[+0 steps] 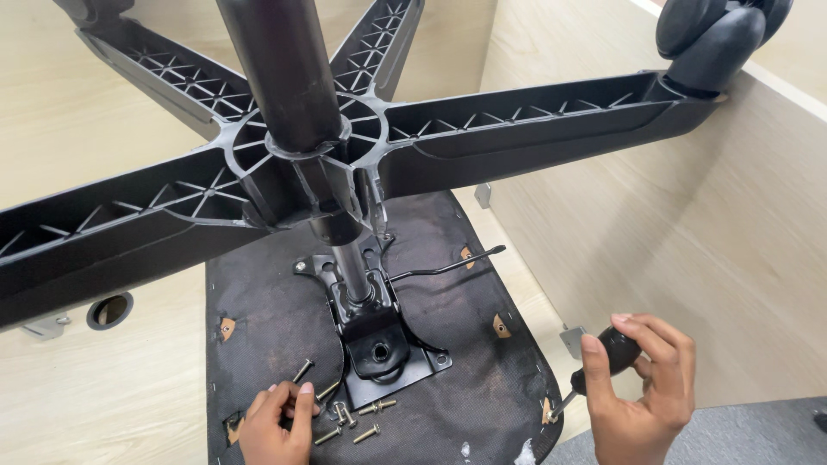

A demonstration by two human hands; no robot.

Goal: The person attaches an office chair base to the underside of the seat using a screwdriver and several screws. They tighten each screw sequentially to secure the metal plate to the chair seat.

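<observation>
The right hand (642,387) has its grip closed around the black handle of a screwdriver (603,362), whose metal shaft slants down to the rim of the upturned seat pan right of the mounting plate (383,353). The left hand (276,422) reaches into the loose bolts (349,418) lying on the seat underside (267,319) just in front of that plate; its fingertips pinch at one, though I cannot tell whether the bolt is lifted or merely touched.

The black mounting plate sits roughly centred on the fabric-covered seat underside, with the gas column (353,271) rising from it to the five-armed base (284,164) and a caster (715,34) far up and right of the plate. A bent lever (448,265) juts out right of the plate.

Judging by the bolts scattered beside the plate rather than seated in it, the plate looks unfastened at this moment; no bolt head is clearly visible in its corners, so the fastening work appears to remain.
</observation>
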